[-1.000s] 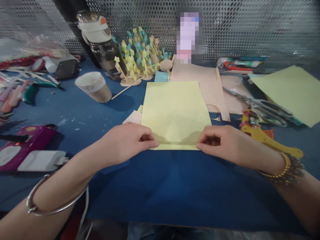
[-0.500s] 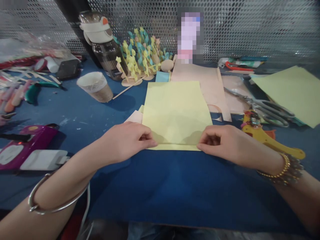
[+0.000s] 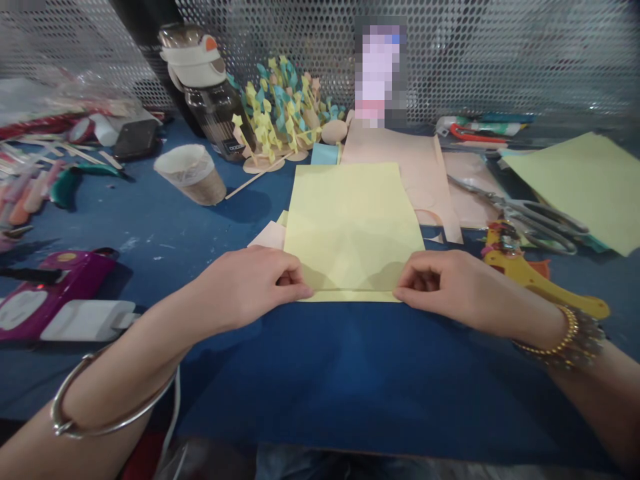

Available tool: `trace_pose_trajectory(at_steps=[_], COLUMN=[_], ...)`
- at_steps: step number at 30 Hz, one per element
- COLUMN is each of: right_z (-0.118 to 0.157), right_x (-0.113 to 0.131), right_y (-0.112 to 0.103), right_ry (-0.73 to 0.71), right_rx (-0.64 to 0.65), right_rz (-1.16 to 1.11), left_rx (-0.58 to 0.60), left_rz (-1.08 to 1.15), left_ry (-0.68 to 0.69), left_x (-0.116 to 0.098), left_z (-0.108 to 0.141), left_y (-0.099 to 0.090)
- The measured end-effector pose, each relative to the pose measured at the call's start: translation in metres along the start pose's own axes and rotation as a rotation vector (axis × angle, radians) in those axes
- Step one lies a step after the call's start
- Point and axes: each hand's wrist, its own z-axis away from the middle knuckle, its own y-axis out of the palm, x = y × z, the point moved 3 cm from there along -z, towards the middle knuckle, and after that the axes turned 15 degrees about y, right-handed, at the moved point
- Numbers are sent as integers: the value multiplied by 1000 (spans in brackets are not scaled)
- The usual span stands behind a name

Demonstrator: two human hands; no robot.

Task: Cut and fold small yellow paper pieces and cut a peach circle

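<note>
A sheet of yellow paper (image 3: pixel 350 220) lies before me, a narrow strip folded along its near edge. My left hand (image 3: pixel 260 280) pinches the left end of that strip between thumb and fingers. At the right end, my right hand (image 3: pixel 440 287) does the same, its other fingers curled in. Under the sheet's left side a pale pink paper piece (image 3: pixel 270 235) sticks out. Larger pink paper (image 3: pixel 400 150) lies behind it, with scissors (image 3: pixel 520 210) and a yellow-handled tool (image 3: pixel 545 277) to the right.
A paper cup (image 3: pixel 193 177), a dark bottle (image 3: pixel 210 100) and paper stars on sticks (image 3: pixel 285 107) stand at the back left. A purple power strip (image 3: pixel 75 280) with a white charger (image 3: pixel 90 320) is at the left. More yellow paper (image 3: pixel 590 180) lies at the far right.
My left hand has shifted very slightly left along the folded strip. My right hand and the paper look almost the same.
</note>
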Motion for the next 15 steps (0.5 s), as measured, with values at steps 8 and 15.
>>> trace_pose_trajectory(at_steps=[8,15], right_z=[0,-1], right_x=[-1,-2], right_y=[0,1], right_ry=[-13,-20], right_rx=[12,9], right_rz=[0,1], left_rx=[-19,-5], left_rz=[-6,-70], left_ry=[17,-40], left_x=[-1,0], left_z=[1,2], left_y=[0,0])
